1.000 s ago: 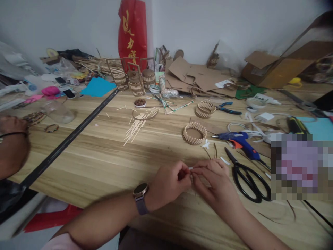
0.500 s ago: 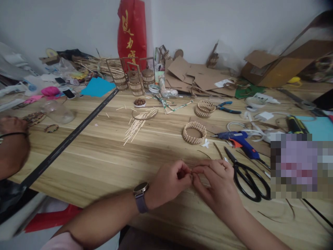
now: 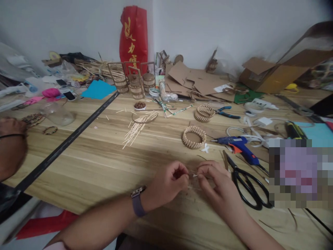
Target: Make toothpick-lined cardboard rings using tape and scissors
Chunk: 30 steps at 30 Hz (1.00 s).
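My left hand, with a watch on its wrist, is closed in a pinch above the table; anything between its fingertips is too small to make out. Facing it, my right hand pinches a tiny whitish scrap at its fingertips. A narrow gap separates the two hands. Beyond them lies a ring of short wooden sticks on a round base. Black-handled scissors rest just right of my right hand, and a blue glue gun lies behind the scissors.
A second stick ring sits near blue-handled pliers. Loose thin sticks lie left of centre, before small handled wooden buckets. Cardboard pieces are at the back. Another person's arm rests at the left edge.
My hands were touching at the fingertips and have moved slightly apart. A whitish scrap now shows at my right fingertips. The view has tilted up a little.
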Tool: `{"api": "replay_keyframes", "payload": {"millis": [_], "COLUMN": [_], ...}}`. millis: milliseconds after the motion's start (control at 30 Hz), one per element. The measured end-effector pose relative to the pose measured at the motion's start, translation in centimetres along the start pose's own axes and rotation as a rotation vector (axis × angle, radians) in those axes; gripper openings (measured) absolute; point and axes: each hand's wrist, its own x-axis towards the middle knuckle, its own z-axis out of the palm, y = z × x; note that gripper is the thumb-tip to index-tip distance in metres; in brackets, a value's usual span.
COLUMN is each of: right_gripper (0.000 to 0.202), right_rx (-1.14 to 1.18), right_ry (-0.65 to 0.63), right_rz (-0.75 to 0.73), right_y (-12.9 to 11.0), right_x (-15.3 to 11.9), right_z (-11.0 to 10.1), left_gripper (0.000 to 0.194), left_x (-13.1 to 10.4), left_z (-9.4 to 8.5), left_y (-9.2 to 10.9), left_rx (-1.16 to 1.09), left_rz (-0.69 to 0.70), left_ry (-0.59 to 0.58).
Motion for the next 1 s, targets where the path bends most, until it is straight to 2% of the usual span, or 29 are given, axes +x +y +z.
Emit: {"api": "replay_keyframes", "payload": {"millis": [167,367,467,600,700,767,900,1000], "right_gripper": [0.016,0.016,0.017,0.017,0.018,0.019,0.022,0.026], "right_rx": [-0.058,-0.202,-0.267,-0.413,-0.561,-0.626,-0.699,-0.703], "right_ry": [0.044,0.150,0.211,0.298,0.371,0.363,0.351,0.413], "right_rz": [0.024,0.063,0.087,0.198,0.291,0.313,0.230,0.181], "right_y": [1.4,4.3,6.4,8.7,10.2,11.3,13.7,13.7], "right_x": [0.5,1.5,2.1,2.6,2.2,1.6,0.5,0.8], "right_z": [-0.2,-1.3,-3.1,-6.9,-9.7,-11.2,-12.6,-12.7], "left_gripper": [0.009,0.011,0.012,0.013,0.014,0.014,0.014,0.013], "left_x": [0.6,1.1,1.3,1.5,1.5,1.5,1.4,1.4], "left_z": [-0.4,-0.7,-0.8,-0.8,-0.7,-0.7,-0.6,-0.6], "left_y": [0.6,0.6,0.7,0.8,0.8,0.7,0.6,0.7], "left_rx": [-0.193,-0.272,-0.338,-0.367,-0.362,-0.351,-0.336,-0.341], "left_rz": [-0.013,-0.001,-0.018,-0.053,-0.064,-0.067,-0.067,-0.064], "left_ry": [0.043,0.130,0.185,0.240,0.231,0.216,0.203,0.200]}}
